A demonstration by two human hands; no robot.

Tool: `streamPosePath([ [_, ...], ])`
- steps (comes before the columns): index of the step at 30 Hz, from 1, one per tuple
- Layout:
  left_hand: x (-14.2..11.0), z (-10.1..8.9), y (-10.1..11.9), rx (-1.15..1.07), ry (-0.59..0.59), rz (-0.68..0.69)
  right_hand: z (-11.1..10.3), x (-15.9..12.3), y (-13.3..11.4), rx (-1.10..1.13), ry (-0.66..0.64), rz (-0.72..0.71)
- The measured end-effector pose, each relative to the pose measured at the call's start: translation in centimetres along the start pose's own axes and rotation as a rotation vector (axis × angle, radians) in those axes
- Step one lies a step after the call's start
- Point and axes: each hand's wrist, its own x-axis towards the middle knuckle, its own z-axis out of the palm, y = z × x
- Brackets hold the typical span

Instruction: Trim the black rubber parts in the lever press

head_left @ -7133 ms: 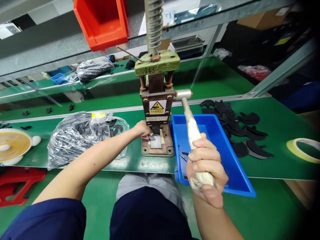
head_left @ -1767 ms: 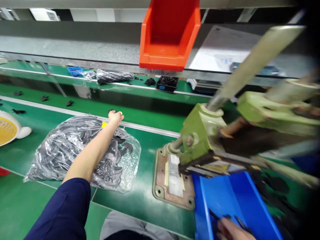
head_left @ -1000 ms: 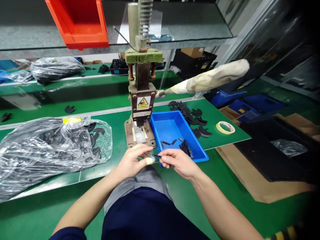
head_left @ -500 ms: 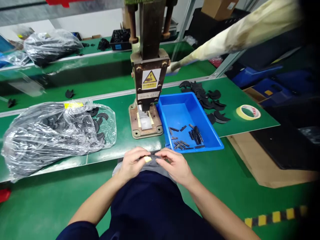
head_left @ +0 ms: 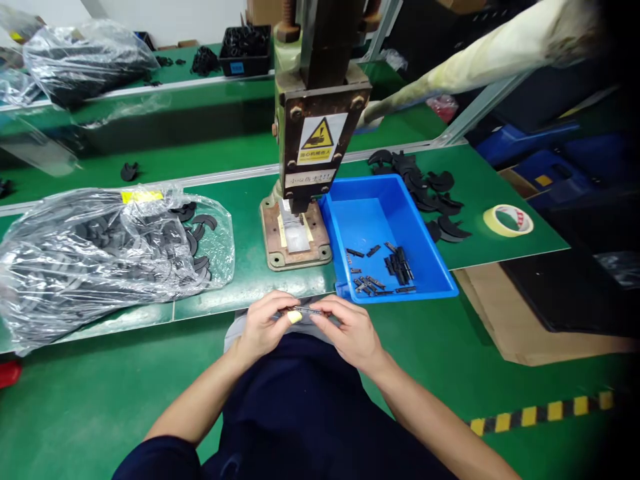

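Observation:
A slim dark strip-shaped piece spans the gap between my two hands, just in front of the bench edge. My left hand pinches its left end; yellow tape wraps the thumb tip. At the other end, the fingers and thumb of my right hand are closed on the strip. Both hands hide much of the piece. Beyond them stands a manual lever press, its ram over a pale plate on the base. The blue bin right of the press holds several small black pieces.
A clear plastic bag of dark curved parts lies at left. More curved parts and a tape roll are beyond the bin. The press's wrapped handle sticks out to the right. A black bin stands behind.
My right hand has let go of the press lever, reached into the blue bin, and come back. My left hand left the press, reached over the bag, then met the right at the strip.

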Motion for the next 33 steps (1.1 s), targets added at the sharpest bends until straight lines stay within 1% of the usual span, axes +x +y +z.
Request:
streamPosePath([
  [2, 0.1, -0.2, 0.2, -0.023, -0.027, 0.06, 0.2, 0.2, -0.1, 0.004, -0.018, 0.031],
  [4, 0.3, -0.5, 0.4, -0.027, -0.063, 0.089, 0.5, 0.4, -0.1, 0.014, -0.041, 0.065],
  [6, 0.6, -0.8, 0.5, -0.007, -0.082, 0.085, 0.7, 0.5, -0.2, 0.025, -0.059, 0.1],
  [8, 1.2, -1.4, 0.2, 0.032, -0.07, 0.064, 0.6, 0.6, -0.4, 0.03, -0.06, 0.13],
  [9, 1.7, -1.9, 0.0, 0.062, -0.053, 0.048, 0.3, 0.7, -0.6, 0.029, -0.057, 0.14],
  [11, 3.2, -2.8, -0.9, 0.141, 0.02, 0.0, -0.8, 0.8, -1.1, 0.026, -0.053, 0.151],
  [13, 5.3, -3.7, -2.1, 0.224, 0.104, -0.046, -2.4, 1.0, -1.8, 0.012, -0.053, 0.145],
  [15, 7.6, -4.3, -3.5, 0.307, 0.135, -0.057, -4.2, 1.4, -2.7, -0.02, -0.045, 0.115],
  [19, 11.5, -4.3, -6.5, 0.497, 0.059, 0.003, -7.1, 2.3, -4.4, -0.097, 0.012, 0.04],
  [21, 12.7, -4.2, -7.8, 0.572, 0.001, 0.025, -8.1, 2.7, -4.9, -0.124, 0.041, 0.004],
  [24, 13.5, -4.2, -9.2, 0.631, -0.083, 0.062, -9.3, 3.0, -5.1, -0.148, 0.056, -0.046],
  [27, 13.8, -4.4, -9.5, 0.663, -0.141, 0.096, -10.3, 3.2, -4.9, -0.167, 0.062, -0.071],
  [30, 14.0, -4.4, -9.3, 0.677, -0.171, 0.109, -11.2, 3.8, -4.8, -0.176, 0.113, -0.112],
  [32, 14.2, -4.2, -9.1, 0.671, -0.181, 0.119, -11.9, 4.5, -4.9, -0.156, 0.201, -0.14],
  [33, 14.2, -4.0, -9.0, 0.666, -0.19, 0.127, -12.2, 5.1, -5.1, -0.134, 0.267, -0.155],
])
